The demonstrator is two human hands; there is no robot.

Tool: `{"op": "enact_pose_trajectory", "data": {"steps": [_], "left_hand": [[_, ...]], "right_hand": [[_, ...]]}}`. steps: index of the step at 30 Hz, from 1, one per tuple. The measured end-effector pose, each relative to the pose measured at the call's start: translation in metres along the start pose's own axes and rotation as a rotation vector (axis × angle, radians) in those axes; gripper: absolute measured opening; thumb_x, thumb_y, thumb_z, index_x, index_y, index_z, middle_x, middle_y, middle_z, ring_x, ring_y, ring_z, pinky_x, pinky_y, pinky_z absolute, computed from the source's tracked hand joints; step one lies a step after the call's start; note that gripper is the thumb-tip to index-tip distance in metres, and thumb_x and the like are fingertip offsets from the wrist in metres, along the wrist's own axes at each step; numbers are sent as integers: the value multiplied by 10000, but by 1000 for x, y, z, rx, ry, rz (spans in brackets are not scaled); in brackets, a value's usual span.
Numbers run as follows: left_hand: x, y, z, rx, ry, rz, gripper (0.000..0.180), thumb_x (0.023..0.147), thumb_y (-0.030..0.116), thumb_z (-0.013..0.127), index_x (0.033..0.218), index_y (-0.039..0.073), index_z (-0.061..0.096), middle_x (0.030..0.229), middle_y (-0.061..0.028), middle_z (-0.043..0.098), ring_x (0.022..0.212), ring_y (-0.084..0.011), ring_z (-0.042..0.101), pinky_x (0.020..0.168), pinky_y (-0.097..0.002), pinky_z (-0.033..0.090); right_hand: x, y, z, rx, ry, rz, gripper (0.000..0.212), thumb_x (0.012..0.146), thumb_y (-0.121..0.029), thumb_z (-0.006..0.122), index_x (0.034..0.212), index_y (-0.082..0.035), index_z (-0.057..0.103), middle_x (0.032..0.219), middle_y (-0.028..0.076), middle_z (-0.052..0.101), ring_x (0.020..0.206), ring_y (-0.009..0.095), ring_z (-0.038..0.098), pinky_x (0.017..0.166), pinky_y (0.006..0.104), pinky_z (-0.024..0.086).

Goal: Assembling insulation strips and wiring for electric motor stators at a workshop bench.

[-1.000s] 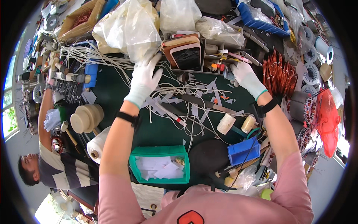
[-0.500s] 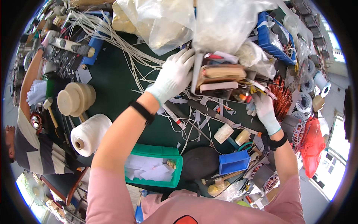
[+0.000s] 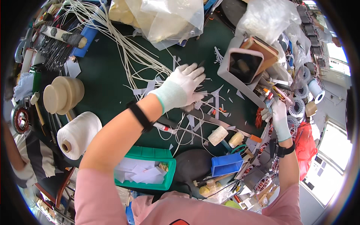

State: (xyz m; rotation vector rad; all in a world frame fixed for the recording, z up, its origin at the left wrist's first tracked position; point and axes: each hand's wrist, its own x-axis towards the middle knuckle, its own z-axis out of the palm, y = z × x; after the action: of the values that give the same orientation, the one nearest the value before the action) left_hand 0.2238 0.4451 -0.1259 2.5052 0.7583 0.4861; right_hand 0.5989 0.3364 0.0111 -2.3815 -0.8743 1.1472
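The left hand (image 3: pixel 183 88) lies flat at mid-frame, grip wide, fingers spread over white paper scraps (image 3: pixel 210 98) on the green bench (image 3: pixel 105 75); pinching one sliver should beat raking. The right hand (image 3: pixel 278 116), right of centre, is curled; what it holds, I cannot tell.

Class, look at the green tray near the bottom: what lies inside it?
Inside the green tray lie white paper scraps and a small yellowish piece; the tray floor beneath them is covered.
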Motion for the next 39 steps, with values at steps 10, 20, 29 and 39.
{"op": "enact_pose_trajectory", "data": {"steps": [10,20,29,39], "left_hand": [[127,-55,45,159,307,-21,635,986,416,558,1513,88,427,1584,-149,397,1463,-357,356,1191,-483,291],[115,-20,41,281,-176,461,544,1041,479,421,1503,200,487,1587,-39,439,1473,-278,374,1214,-472,251],[20,53,-29,-355,-343,37,418,934,276,618,1293,62,626,1314,-158,632,1227,-344,590,1077,-441,437],[-8,136,-81,-111,-247,-211,183,861,214,622,976,74,647,922,-104,672,911,-279,654,826,-390,496]], "right_hand": [[-28,-4,-14,167,-3,-125,440,1018,-433,523,963,-4,603,672,137,640,460,202,603,375,270,448],[-20,14,-44,197,185,-21,503,987,-512,578,1015,-11,614,672,109,614,478,141,569,377,227,380],[5,-33,53,199,-132,-109,386,1034,-316,417,1085,31,578,716,210,688,499,257,672,413,307,501],[26,-34,96,-89,-172,-227,347,1063,-249,422,986,22,626,658,160,661,474,202,655,391,308,483]]}}
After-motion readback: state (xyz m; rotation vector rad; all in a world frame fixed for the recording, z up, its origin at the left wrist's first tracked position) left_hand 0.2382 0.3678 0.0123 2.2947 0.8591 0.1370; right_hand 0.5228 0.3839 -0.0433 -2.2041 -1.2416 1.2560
